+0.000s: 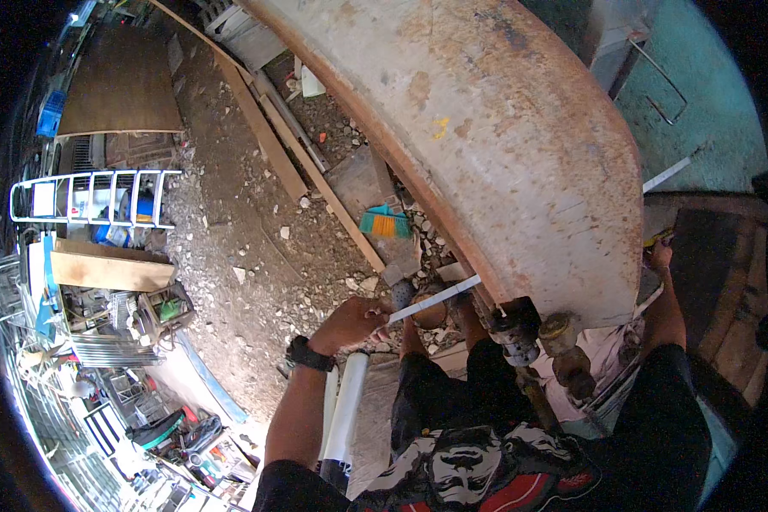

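Note:
My left hand [354, 322], with a black watch at the wrist, is closed around the near end of a narrow white strip [439, 299]. The strip runs up to the right and passes out of sight at the edge of the worn, rust-stained slab [503, 128]. Past the slab's right side, in line with it, another white length [667, 175] shows; whether the two are one piece is hidden. My right hand [660, 254] is at the slab's right side, closed on a small yellow object [659, 236] whose kind I cannot make out.
Rusty metal fittings [563, 341] sit at the slab's near end. A teal-and-orange broom head [386, 222] lies beside long wooden boards [316, 179] on the rubble-strewn floor. A ladder [94, 196] and clutter are at left; white rolls [347, 405] are near my left forearm.

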`<state>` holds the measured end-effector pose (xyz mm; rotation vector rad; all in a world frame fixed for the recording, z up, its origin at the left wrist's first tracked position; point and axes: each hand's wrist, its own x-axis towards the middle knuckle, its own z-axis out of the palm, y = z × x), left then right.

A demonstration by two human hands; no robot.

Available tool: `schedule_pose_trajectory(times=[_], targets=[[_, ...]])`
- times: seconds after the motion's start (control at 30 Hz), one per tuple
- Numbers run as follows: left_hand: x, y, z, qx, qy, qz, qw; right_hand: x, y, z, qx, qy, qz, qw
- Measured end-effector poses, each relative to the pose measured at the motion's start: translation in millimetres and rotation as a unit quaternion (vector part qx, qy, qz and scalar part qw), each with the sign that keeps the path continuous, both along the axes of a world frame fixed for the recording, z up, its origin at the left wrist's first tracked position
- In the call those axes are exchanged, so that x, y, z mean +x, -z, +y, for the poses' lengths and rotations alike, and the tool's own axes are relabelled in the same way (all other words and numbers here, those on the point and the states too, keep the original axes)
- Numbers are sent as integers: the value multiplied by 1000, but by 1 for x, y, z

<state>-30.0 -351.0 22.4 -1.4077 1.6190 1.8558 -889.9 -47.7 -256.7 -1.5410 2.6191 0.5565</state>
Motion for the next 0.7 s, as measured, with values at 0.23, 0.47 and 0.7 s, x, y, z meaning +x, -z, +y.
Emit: schedule_pose_trajectory(times=[0.23,0.47,0.7], targets=[[-10,30,-16,-12,74,113,991,25,6,-16,-24,-70,-19,997],[6,56,-1,-102,53,145,983,-61,6,10,-323,229,-387,833],[-63,23,9,-71,-15,80,994,-3,89,-9,-267,325,-333,844]])
